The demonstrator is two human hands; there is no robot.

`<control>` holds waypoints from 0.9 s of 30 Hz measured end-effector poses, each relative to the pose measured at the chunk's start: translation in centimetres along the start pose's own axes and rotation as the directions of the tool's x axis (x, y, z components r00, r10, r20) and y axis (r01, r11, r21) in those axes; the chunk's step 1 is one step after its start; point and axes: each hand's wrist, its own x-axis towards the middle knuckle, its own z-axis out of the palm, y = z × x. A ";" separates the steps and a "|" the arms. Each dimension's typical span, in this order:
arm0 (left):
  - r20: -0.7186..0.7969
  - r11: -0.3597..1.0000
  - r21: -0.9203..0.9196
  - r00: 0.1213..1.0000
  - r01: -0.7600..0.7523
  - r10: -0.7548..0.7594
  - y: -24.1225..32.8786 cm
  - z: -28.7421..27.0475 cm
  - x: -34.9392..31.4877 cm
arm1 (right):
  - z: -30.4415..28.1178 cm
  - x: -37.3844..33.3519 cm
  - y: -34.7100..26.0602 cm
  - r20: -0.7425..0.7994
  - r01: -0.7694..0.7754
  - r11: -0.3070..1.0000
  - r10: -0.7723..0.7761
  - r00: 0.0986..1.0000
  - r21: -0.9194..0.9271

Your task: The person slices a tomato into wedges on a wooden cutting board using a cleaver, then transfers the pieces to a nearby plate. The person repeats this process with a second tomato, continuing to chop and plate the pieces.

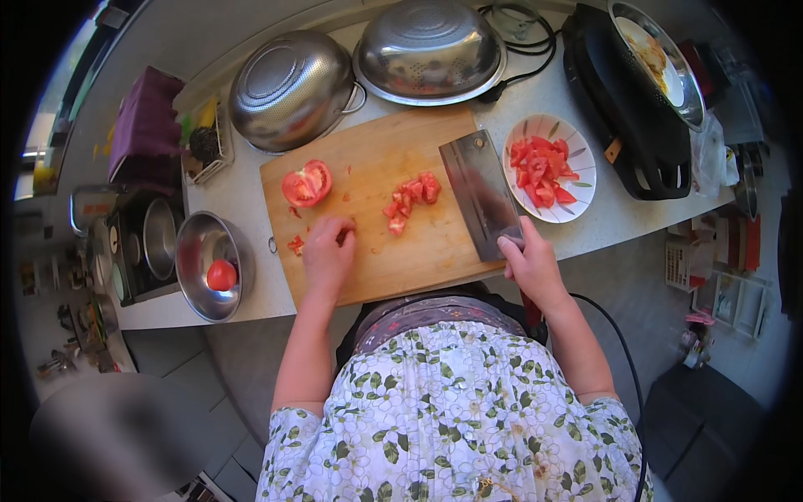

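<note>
My right hand (533, 261) grips a cleaver (478, 194), whose broad blade lies over the right end of the wooden cutting board (376, 272). My left hand (329, 255) rests on the board's left part with its fingers curled in; whatever they may hold is hidden. Beside those fingers lies a small tomato scrap (295, 245). Farther up sits a tomato half (307, 184), cut face showing. Tomato chunks (410, 199) lie in a loose row between my left hand and the blade. Right of the cleaver, a white plate (577, 197) holds a pile of cut tomato (542, 170).
At the left, a steel bowl (191, 251) contains a whole tomato (222, 275). Two upturned steel colanders (288, 88) (431, 50) stand behind the board. A black appliance (623, 125) sits at the far right, with a steel bowl (693, 105) on it. A black cable (623, 351) hangs near my right arm.
</note>
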 end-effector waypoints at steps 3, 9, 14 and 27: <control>0.003 0.997 -0.047 0.998 0.062 -0.062 -1.9 -1.9 -0.8 | 0.1 -0.1 0.2 -0.007 -0.015 1.000 0.015 1.000 0.012; -0.082 0.966 0.259 0.996 -0.014 0.036 -1.9 -3.6 -1.0 | 0.1 0.0 0.4 0.007 -0.041 0.999 0.041 0.999 -0.016; -0.127 0.963 0.105 0.957 -0.250 0.262 3.7 -1.6 1.0 | 0.0 0.2 0.1 0.017 -0.064 0.998 0.064 0.998 -0.030; 0.203 0.970 -0.084 0.949 -0.229 0.242 7.6 6.0 6.3 | 0.4 0.3 1.6 -0.056 0.061 0.990 -0.069 0.996 -0.127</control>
